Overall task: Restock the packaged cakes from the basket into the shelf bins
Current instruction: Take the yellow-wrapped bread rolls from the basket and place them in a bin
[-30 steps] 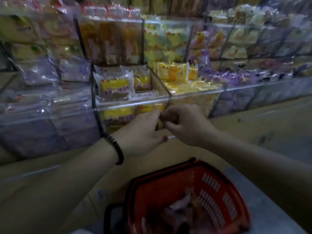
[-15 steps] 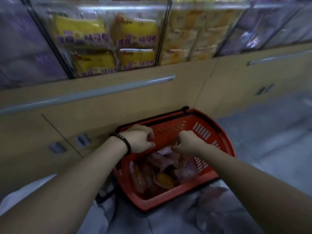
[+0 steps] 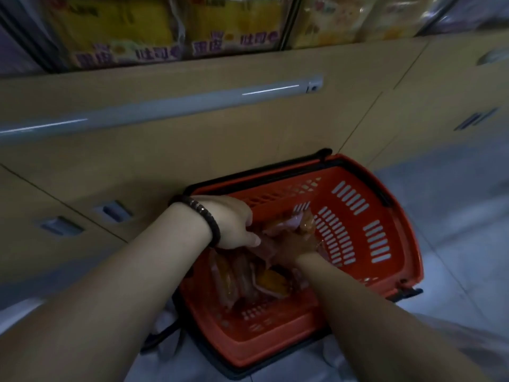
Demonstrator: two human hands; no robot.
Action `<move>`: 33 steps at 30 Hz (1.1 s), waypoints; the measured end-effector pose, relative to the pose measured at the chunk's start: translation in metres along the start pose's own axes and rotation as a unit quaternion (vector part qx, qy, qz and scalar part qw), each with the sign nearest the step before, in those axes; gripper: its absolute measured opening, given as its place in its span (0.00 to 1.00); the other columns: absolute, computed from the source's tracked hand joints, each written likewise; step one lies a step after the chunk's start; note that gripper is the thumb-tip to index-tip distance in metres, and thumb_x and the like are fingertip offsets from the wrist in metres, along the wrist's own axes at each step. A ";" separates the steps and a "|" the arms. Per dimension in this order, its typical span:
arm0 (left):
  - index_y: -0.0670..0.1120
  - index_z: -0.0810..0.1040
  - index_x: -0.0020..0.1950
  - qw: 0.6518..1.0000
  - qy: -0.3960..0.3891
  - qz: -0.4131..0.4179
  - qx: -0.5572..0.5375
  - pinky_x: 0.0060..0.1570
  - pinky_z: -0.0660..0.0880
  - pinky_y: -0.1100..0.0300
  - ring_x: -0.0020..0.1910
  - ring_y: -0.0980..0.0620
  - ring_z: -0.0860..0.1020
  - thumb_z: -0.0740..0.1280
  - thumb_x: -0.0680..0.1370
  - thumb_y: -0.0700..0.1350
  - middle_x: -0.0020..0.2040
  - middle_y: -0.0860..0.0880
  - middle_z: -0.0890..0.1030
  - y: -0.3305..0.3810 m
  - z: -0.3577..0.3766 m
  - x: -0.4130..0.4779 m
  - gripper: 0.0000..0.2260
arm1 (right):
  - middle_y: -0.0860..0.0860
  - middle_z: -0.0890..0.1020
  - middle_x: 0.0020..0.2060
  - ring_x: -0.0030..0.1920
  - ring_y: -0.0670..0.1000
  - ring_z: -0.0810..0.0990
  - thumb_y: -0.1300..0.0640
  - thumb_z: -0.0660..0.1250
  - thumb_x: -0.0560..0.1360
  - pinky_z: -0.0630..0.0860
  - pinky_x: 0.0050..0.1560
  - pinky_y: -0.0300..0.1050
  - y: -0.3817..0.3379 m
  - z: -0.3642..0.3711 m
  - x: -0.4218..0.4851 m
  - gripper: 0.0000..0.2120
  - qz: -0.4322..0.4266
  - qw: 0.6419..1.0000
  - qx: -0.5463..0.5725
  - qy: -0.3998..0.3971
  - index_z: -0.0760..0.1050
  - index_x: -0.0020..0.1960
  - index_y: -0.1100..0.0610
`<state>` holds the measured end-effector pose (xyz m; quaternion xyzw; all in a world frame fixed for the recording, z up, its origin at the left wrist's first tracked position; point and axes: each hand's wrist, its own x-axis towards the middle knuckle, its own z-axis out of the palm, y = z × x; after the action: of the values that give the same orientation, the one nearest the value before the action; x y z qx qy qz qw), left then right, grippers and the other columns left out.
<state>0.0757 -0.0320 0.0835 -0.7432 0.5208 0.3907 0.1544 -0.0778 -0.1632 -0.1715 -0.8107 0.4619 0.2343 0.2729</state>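
A red plastic basket stands on the floor against the shelf base. Several packaged cakes in clear and pinkish wrappers lie inside it. Both my hands are down in the basket among the packs. My left hand, with a dark bead bracelet on the wrist, has its fingers curled onto the packs. My right hand is closed around a packaged cake whose end sticks up above the fingers. At the top edge, a clear shelf bin shows yellow cake packs behind its front.
The beige shelf base with a grey rail and recessed handles rises just behind the basket. Grey tiled floor lies to the right. Pale cloth or plastic lies under the basket's near left corner.
My hands left the shelf bin and dropped to the basket. They have now pushed deeper among the packs, and my view has tilted down and closer.
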 end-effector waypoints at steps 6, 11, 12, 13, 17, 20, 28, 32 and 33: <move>0.51 0.71 0.78 0.999 -0.028 -0.003 0.016 0.68 0.73 0.55 0.72 0.46 0.73 0.60 0.84 0.65 0.75 0.49 0.73 -0.003 -0.001 0.003 0.28 | 0.57 0.65 0.79 0.77 0.68 0.63 0.12 0.55 0.58 0.65 0.70 0.72 0.030 0.073 0.083 0.52 0.057 0.998 0.025 -0.027 0.64 0.77 0.34; 0.51 0.72 0.77 1.000 -0.003 0.011 0.007 0.66 0.74 0.55 0.70 0.47 0.74 0.61 0.84 0.64 0.73 0.49 0.74 0.002 -0.005 0.001 0.26 | 0.61 0.62 0.80 0.78 0.74 0.49 0.35 0.73 0.56 0.54 0.75 0.74 -0.004 0.042 0.038 0.53 0.031 0.999 -0.040 -0.010 0.61 0.80 0.40; 0.51 0.72 0.77 1.000 -0.004 0.010 0.006 0.67 0.74 0.54 0.70 0.47 0.75 0.61 0.83 0.64 0.73 0.48 0.75 0.003 -0.005 0.002 0.26 | 0.61 0.62 0.80 0.78 0.73 0.50 0.35 0.73 0.59 0.55 0.76 0.74 -0.006 0.040 0.035 0.51 0.027 0.999 -0.037 -0.013 0.62 0.80 0.41; 0.50 0.72 0.76 1.000 -0.004 0.010 0.006 0.67 0.74 0.54 0.70 0.46 0.75 0.61 0.83 0.64 0.73 0.48 0.75 0.004 -0.006 0.002 0.27 | 0.61 0.61 0.80 0.78 0.74 0.50 0.33 0.70 0.60 0.55 0.75 0.74 -0.006 0.042 0.035 0.50 0.031 0.999 -0.031 -0.015 0.61 0.80 0.40; 0.50 0.72 0.77 1.000 -0.009 0.010 0.003 0.68 0.75 0.53 0.70 0.46 0.75 0.61 0.83 0.64 0.73 0.48 0.75 0.006 -0.007 0.004 0.27 | 0.59 0.64 0.78 0.75 0.70 0.62 0.23 0.55 0.51 0.57 0.72 0.75 0.013 0.073 0.069 0.58 0.058 0.997 -0.051 -0.020 0.59 0.80 0.39; 0.50 0.71 0.78 1.000 -0.002 0.006 0.004 0.67 0.74 0.55 0.71 0.46 0.74 0.61 0.84 0.64 0.74 0.47 0.74 0.004 -0.010 0.004 0.28 | 0.59 0.70 0.75 0.72 0.65 0.71 0.23 0.57 0.60 0.68 0.71 0.66 -0.005 0.046 0.037 0.49 0.058 0.998 -0.015 -0.018 0.64 0.78 0.42; 0.51 0.69 0.80 1.000 0.000 -0.016 0.008 0.70 0.71 0.56 0.75 0.47 0.71 0.60 0.84 0.64 0.78 0.49 0.71 -0.008 -0.016 -0.002 0.28 | 0.49 0.88 0.42 0.42 0.51 0.87 0.38 0.73 0.68 0.84 0.48 0.46 -0.040 -0.056 -0.021 0.23 0.002 0.993 0.033 -0.116 0.80 0.58 0.48; 0.49 0.68 0.81 0.999 0.003 -0.043 0.011 0.72 0.71 0.54 0.76 0.46 0.70 0.60 0.83 0.65 0.80 0.48 0.69 -0.016 -0.010 0.000 0.31 | 0.50 0.87 0.47 0.46 0.51 0.86 0.37 0.74 0.66 0.82 0.49 0.45 -0.053 -0.115 -0.057 0.23 -0.006 0.987 -0.052 -0.153 0.82 0.54 0.50; 0.49 0.67 0.81 0.999 0.008 -0.048 0.011 0.72 0.71 0.54 0.77 0.46 0.70 0.62 0.82 0.66 0.80 0.48 0.69 -0.018 -0.008 0.000 0.32 | 0.51 0.87 0.47 0.44 0.51 0.86 0.39 0.75 0.68 0.82 0.45 0.44 -0.055 -0.129 -0.068 0.20 0.005 0.984 -0.066 -0.165 0.83 0.53 0.51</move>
<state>0.0954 -0.0298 0.0859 -0.7686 0.4900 0.3711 0.1773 -0.0447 -0.1827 -0.0206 -0.7747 0.3983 0.3962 0.2903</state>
